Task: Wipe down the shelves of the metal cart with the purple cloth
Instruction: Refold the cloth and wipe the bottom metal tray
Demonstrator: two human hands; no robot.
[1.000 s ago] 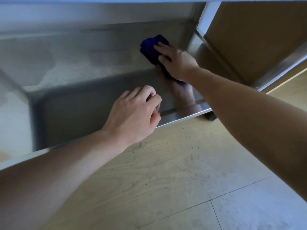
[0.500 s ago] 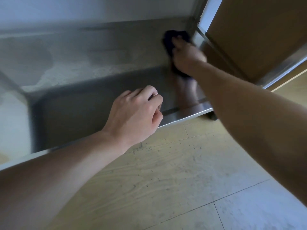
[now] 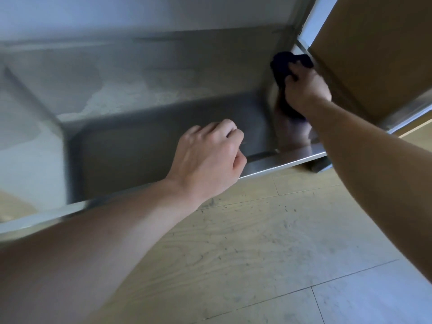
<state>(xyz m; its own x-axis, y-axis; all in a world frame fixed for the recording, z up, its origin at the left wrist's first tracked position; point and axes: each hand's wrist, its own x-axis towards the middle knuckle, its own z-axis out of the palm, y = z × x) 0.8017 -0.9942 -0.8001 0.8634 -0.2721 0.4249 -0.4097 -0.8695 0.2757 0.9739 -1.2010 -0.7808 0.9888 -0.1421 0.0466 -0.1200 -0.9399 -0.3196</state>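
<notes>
The bottom shelf of the metal cart (image 3: 149, 141) is a shiny steel tray with a raised front lip, low above the floor. My right hand (image 3: 306, 90) grips the bunched dark purple cloth (image 3: 281, 66) at the shelf's far right corner, by the upright post. Part of the cloth hangs under the palm. My left hand (image 3: 208, 157) hovers over the front lip with its fingers curled and holds nothing.
A brown cardboard box (image 3: 374, 50) stands right behind the cart's right side. The cart's corner post (image 3: 301, 17) rises beside it. Pale wood-pattern floor (image 3: 245, 242) lies in front, with a lighter tile at the lower right.
My right hand slid the cloth rightwards along the shelf into the far right corner and bunched it. My left hand stayed put.
</notes>
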